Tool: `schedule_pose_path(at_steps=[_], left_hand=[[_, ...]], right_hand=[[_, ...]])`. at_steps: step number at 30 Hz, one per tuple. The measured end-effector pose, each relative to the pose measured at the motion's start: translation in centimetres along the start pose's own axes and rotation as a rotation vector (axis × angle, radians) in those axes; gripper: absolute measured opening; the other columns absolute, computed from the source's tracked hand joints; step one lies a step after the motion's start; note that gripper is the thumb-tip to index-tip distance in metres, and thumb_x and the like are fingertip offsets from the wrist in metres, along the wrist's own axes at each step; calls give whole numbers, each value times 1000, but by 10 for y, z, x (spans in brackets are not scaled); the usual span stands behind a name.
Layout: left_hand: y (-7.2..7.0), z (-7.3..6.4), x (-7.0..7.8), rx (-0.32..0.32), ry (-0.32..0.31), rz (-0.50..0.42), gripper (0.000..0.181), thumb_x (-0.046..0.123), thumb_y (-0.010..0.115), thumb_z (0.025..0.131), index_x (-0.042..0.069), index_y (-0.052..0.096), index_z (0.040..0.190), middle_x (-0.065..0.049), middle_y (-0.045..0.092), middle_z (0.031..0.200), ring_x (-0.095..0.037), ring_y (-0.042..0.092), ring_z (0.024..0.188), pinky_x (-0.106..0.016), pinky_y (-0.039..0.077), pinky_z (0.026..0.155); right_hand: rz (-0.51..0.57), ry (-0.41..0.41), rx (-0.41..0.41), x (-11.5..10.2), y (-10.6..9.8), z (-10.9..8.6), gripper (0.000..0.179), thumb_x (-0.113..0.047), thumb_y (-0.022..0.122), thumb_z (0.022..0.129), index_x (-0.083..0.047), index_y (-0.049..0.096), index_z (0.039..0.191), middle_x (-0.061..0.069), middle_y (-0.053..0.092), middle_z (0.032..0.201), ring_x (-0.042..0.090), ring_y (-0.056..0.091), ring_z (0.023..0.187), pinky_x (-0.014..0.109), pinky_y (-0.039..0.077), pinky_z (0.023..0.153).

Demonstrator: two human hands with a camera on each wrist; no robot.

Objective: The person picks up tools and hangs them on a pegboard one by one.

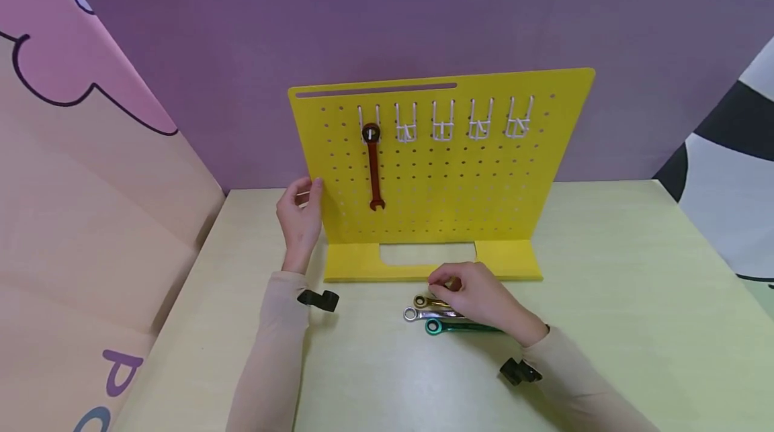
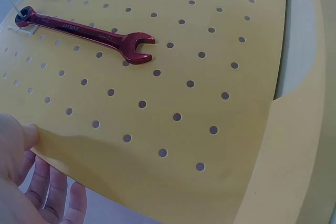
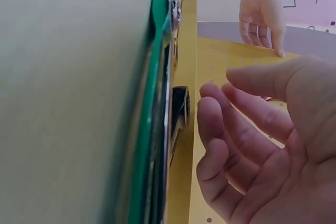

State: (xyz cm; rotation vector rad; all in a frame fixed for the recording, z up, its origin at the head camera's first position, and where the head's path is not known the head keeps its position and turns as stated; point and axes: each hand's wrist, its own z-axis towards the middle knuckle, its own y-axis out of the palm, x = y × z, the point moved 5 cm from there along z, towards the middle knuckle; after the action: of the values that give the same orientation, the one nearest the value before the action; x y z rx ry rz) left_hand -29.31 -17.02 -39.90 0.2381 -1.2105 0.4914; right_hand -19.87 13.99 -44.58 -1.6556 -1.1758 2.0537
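My left hand [image 1: 300, 218] holds the left edge of a yellow pegboard [image 1: 447, 197], thumb on the front and fingers behind. A red combination wrench [image 1: 373, 170] hangs by its ring end from the leftmost hook, open jaw downward. Over the tabletop, my right hand [image 1: 480, 292] hovers above several loose wrenches, fingers loosely bent and nothing between them. Beneath it lie a gold wrench [image 1: 421, 301], a silver wrench [image 1: 423, 314] and a green wrench [image 1: 462, 326], partly covered by the hand. A dark ring end [image 3: 181, 103] also shows among them in the right wrist view.
Several white wire hooks [image 1: 443, 130] stick out along the board's upper part, right of the red wrench. The board's yellow base [image 1: 353, 264] stands on a pale table [image 1: 611, 284]. Behind rises a purple wall [image 1: 387, 9].
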Motion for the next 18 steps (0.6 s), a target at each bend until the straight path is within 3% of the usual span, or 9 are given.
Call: schedule_pose_path(at_steps=[8,18], left_hand=[[-2,1,-1,-4,-1,8,30,23,71,104,-2,75,121,-20,72,116,-24,64,96,-15,51,78],[-2,0,-1,-21,-9,11,32,24,69,105,-2,73,122,-21,71,118,-24,63,98,-16,51,79]], right_hand=[[-27,20,-68,6,0,-15,9,-17,78,97,-14,81,105,-5,73,82,7,49,58,21,40,51],[-45,-45,-86,4,8,-22,6,-14,82,93,-16,80,99,-9,76,94,2,56,73,21,48,65]])
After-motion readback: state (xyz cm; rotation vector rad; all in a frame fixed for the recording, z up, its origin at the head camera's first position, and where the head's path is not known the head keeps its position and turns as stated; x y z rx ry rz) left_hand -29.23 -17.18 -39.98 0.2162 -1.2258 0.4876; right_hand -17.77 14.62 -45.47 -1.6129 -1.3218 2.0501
